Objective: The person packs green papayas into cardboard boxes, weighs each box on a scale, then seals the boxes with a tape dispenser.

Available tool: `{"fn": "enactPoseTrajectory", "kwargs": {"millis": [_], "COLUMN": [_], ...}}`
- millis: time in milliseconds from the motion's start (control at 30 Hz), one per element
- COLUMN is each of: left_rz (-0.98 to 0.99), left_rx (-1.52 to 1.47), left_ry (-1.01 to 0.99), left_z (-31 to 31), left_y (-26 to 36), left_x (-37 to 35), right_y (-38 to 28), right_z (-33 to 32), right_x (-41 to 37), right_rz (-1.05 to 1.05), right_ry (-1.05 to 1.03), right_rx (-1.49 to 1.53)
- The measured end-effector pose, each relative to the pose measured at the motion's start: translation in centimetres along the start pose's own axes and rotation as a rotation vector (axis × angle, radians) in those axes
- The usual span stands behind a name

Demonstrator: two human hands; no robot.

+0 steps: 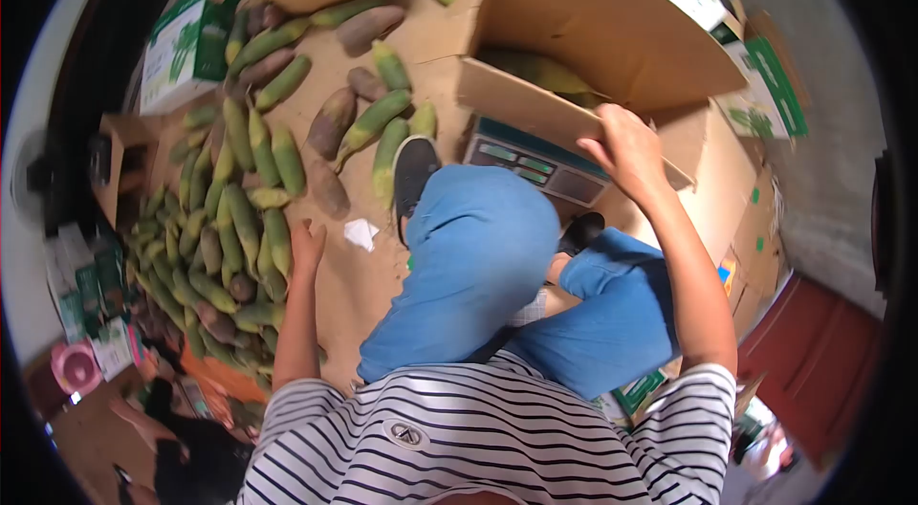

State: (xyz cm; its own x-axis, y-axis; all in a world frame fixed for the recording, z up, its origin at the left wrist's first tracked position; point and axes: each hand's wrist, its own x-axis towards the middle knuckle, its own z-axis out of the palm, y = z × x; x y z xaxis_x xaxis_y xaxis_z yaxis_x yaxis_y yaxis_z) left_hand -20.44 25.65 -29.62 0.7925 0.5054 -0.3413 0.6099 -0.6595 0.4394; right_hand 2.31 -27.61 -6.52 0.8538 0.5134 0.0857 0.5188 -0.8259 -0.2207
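Note:
My right hand (pixel 626 149) grips the near upper edge of an open cardboard box (pixel 535 101), thumb on the near side of the wall. A few green radishes (pixel 550 75) lie inside it. Under the box a digital scale (pixel 507 161) shows its display panel. Down at the left, my left hand (pixel 308 245) hangs beside a large pile of long green radishes (pixel 244 218), its fingers apart and holding nothing. The closest one is a green radish (pixel 277 235) at the pile's edge.
Loose radishes (pixel 373 127) and brownish-purple ones (pixel 330 122) lie on cardboard near my shoe (pixel 415 182). A crumpled white paper (pixel 360 234) is close by. Printed green-and-white boxes (pixel 182 51) stand around. Another person (pixel 191 452) is at the lower left; a red door (pixel 813 352) is at right.

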Motion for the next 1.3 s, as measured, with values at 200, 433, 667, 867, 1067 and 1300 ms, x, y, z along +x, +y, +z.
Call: {"fn": "enactPoseTrajectory", "kwargs": {"millis": [200,433,667,867,1067,1300], "left_rz": [-0.158,-0.248,-0.480,-0.535,0.425,1.087], "left_rx": [0.089,-0.370,-0.155,-1.071,-0.906,-0.692], "left_ry": [0.102,0.038,-0.045,-0.357,-0.099,0.102], "left_z": [2.2,5.6,11.3,4.0,-5.7,-11.4], "left_y": [-5.1,-2.3,-3.1,7.4,25.5,45.6], "left_x": [0.5,5.1,9.4,0.6,-2.8,-3.9], "right_y": [-0.8,-1.3,-1.4,-0.5,-0.3,-0.1], "right_z": [-0.4,-0.5,-0.4,-0.4,-0.2,-0.1], "right_x": [0.4,0.9,0.8,0.5,0.1,0.0], "right_rz": [0.074,0.075,0.060,0.020,-0.004,-0.016], "right_ry": [-0.067,-0.060,-0.050,-0.011,0.010,0.031], "right_rx": [-0.022,-0.106,-0.066,-0.058,-0.039,-0.038]}}
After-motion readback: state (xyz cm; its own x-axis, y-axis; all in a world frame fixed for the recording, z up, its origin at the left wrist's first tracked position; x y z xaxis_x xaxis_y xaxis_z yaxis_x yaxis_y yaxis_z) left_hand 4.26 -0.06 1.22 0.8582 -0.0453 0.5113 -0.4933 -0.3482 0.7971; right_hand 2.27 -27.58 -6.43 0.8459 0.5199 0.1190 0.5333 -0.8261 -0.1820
